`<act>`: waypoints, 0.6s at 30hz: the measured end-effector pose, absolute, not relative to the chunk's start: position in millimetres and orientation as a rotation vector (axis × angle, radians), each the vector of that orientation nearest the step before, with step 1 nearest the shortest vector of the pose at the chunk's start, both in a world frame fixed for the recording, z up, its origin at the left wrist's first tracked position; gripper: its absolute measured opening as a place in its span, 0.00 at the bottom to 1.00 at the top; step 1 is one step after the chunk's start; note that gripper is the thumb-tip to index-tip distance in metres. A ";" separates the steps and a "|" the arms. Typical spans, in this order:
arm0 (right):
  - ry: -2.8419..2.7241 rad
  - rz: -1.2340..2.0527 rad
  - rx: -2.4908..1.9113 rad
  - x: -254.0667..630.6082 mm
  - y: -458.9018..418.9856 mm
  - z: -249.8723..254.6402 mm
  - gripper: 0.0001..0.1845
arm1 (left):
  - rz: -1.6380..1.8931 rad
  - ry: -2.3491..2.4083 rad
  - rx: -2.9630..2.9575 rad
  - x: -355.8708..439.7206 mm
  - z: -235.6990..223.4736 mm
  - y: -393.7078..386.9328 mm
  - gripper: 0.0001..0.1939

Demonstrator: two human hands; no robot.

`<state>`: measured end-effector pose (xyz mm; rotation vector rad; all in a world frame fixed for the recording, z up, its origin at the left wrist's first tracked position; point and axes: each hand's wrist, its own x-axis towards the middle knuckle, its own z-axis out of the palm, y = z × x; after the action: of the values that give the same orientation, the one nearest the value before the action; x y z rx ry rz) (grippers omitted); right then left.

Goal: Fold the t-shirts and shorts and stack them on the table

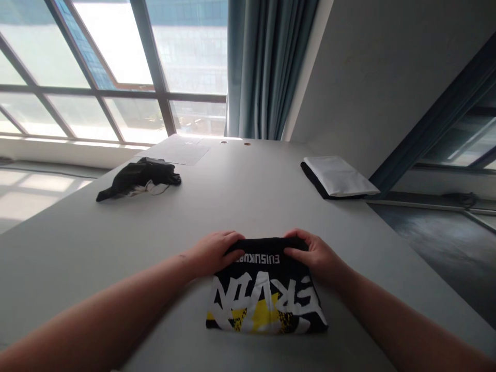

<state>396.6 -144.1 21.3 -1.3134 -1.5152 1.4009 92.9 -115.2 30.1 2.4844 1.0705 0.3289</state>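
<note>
A folded black T-shirt [267, 297] with white lettering and yellow print lies near the front of the white table, its letters upside down from my side. My left hand [219, 253] grips the far left corner, thumb on top and fingers curled over the far edge. At the far right corner my right hand [312, 256] pinches the cloth the same way. The fingertips under the fabric are partly hidden.
The white table [240, 201] stretches toward the windows. A crumpled black garment [141, 178] lies at the left, and a flat white-topped bundle with black beneath [337, 175] sits near the right edge. Paper sheets [178, 150] rest at the far end, beside two round holes. Blue curtains [263, 67] hang behind.
</note>
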 end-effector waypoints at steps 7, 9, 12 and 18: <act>-1.413 1.761 -1.073 396.0 -148.0 23.8 0.52 | 0.307 1.344 2.503 85.7 26.3 -106.7 0.13; -1.497 1.786 -1.063 396.5 -148.3 25.0 0.48 | 0.294 1.411 2.531 85.4 27.9 -106.7 0.13; -1.668 1.790 -1.088 395.5 -149.3 24.9 0.29 | 0.267 1.439 2.599 86.5 32.1 -109.8 0.13; -1.878 1.380 -1.100 384.3 -162.8 21.7 0.18 | 0.429 1.280 2.538 93.3 36.8 -122.7 0.19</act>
<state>384.3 -162.8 21.7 -1.1003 -1.8785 1.3803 93.3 -122.7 36.8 2.5381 1.2797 0.4288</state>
